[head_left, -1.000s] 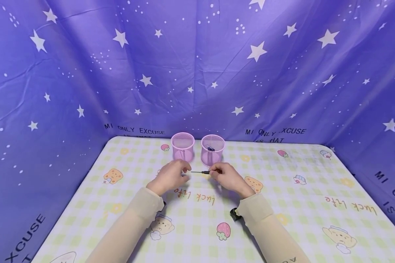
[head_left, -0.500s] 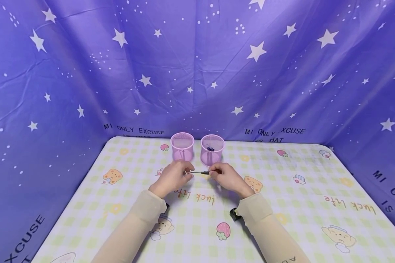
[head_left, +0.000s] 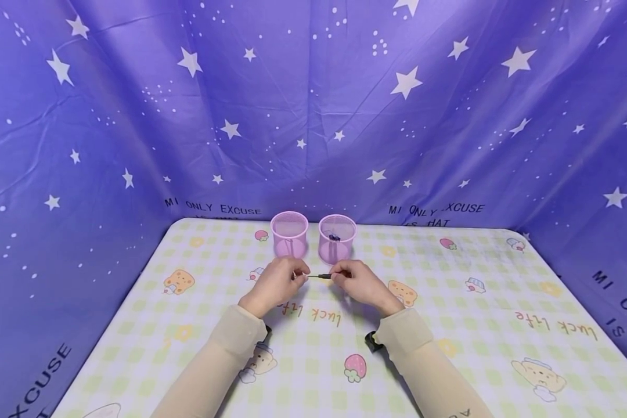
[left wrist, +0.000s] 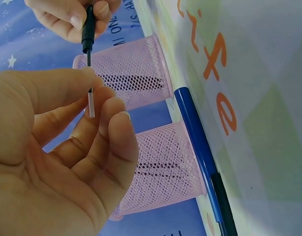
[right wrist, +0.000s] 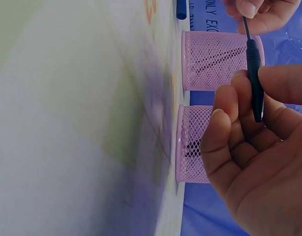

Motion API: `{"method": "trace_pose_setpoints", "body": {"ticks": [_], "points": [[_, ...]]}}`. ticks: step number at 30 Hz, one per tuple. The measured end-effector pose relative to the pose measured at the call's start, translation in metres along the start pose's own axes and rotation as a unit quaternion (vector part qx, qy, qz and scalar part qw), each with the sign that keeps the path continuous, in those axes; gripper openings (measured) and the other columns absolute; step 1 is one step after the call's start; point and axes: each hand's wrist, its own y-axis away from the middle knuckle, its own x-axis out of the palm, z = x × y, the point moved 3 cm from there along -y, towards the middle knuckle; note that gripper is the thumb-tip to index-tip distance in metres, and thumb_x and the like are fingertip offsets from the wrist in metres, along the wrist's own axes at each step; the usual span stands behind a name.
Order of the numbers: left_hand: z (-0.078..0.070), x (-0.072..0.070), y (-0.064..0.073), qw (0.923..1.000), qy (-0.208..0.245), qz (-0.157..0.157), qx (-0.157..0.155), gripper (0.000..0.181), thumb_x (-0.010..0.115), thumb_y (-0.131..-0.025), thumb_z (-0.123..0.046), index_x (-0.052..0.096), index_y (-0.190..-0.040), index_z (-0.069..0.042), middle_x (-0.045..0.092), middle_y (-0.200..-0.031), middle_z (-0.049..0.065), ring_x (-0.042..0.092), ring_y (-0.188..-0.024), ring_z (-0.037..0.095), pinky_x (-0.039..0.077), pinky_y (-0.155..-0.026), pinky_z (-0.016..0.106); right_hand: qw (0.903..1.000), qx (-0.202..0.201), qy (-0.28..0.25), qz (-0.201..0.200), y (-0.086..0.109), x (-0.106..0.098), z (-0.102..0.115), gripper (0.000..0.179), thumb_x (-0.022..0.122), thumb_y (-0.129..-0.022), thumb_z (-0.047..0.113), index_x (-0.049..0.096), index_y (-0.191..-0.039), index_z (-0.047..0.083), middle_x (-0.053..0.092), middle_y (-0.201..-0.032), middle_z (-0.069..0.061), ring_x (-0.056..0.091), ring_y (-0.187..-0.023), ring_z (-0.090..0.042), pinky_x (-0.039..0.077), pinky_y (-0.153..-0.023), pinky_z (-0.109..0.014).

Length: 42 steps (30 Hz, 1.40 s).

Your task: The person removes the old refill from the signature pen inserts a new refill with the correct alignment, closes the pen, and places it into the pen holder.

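1. A slim dark tool [head_left: 325, 276] is held from both ends, almost level.
2. The right hand [right wrist: 261, 162] pinches its ribbed handle [right wrist: 256, 93].
3. The left hand [left wrist: 62, 152] pinches its thin shaft [left wrist: 89, 59]; the pale tip [left wrist: 91, 105] is perhaps transparent.
4. Beyond this grip stand two pink mesh cups [left wrist: 163, 184]; below it lies one glossy blue cylinder [left wrist: 197, 132].

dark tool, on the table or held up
Held off the table: in both wrist views, the right hand pinches the dark tool's handle, the left hand its shaft.
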Motion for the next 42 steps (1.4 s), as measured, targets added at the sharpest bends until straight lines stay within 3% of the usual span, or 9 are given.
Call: {"method": "trace_pose_setpoints", "body": {"ticks": [12, 19, 27, 33, 42], "points": [[0.003, 0.004, 0.0, 0.9999, -0.003, -0.007, 0.014, 0.006, 0.07, -0.082, -0.006, 0.073, -0.085, -0.01, 0.065, -0.08, -0.003, 0.057, -0.071, 0.009, 0.049, -0.068, 0.03, 0.9998, -0.011, 0.015, 0.0, 0.0, 0.0, 0.003, 0.01, 0.059, -0.09, 0.011, 0.068, -0.092, 0.008, 0.061, -0.08, -0.001, 0.055, -0.068, -0.014, 0.047, -0.068, -0.031], [0.001, 0.004, 0.001, 0.9999, -0.006, 0.008, 0.002, 0.005, 0.069, -0.084, -0.007, 0.073, -0.086, -0.01, 0.065, -0.081, -0.004, 0.058, -0.073, 0.01, 0.048, -0.07, 0.03, 0.9994, -0.015, -0.015, 0.028, 0.0, 0.004, 0.001, 0.008, 0.064, -0.088, 0.013, 0.066, -0.092, 0.007, 0.062, -0.079, -0.004, 0.057, -0.063, -0.018, 0.049, -0.06, -0.032], [-0.002, 0.006, 0.002, 0.9997, -0.015, 0.017, 0.003, 0.005, 0.069, -0.085, -0.009, 0.072, -0.086, -0.013, 0.064, -0.081, -0.006, 0.056, -0.072, 0.008, 0.048, -0.07, 0.029, 0.9995, -0.004, -0.011, 0.031, 0.0, 0.006, 0.003, 0.006, 0.065, -0.088, 0.016, 0.067, -0.092, 0.011, 0.062, -0.077, -0.001, 0.06, -0.063, -0.03, 0.048, -0.058, -0.03], [-0.005, 0.008, 0.003, 0.9995, -0.02, 0.023, 0.003, 0.005, 0.069, -0.085, -0.01, 0.073, -0.087, -0.013, 0.063, -0.081, -0.007, 0.056, -0.072, 0.007, 0.047, -0.069, 0.028, 0.9994, -0.01, 0.001, 0.033, 0.001, 0.007, 0.006, 0.004, 0.066, -0.088, 0.016, 0.067, -0.09, 0.013, 0.061, -0.075, 0.0, 0.058, -0.06, -0.018, 0.049, -0.057, -0.031], [-0.008, 0.009, 0.003, 0.9993, -0.022, 0.031, -0.001, 0.006, 0.069, -0.085, -0.011, 0.073, -0.088, -0.014, 0.063, -0.081, -0.007, 0.055, -0.072, 0.007, 0.047, -0.068, 0.027, 0.9992, -0.021, 0.006, 0.034, 0.002, 0.008, 0.007, 0.007, 0.066, -0.088, 0.018, 0.066, -0.088, 0.012, 0.06, -0.073, 0.0, 0.055, -0.06, -0.014, 0.048, -0.054, -0.03]]}}
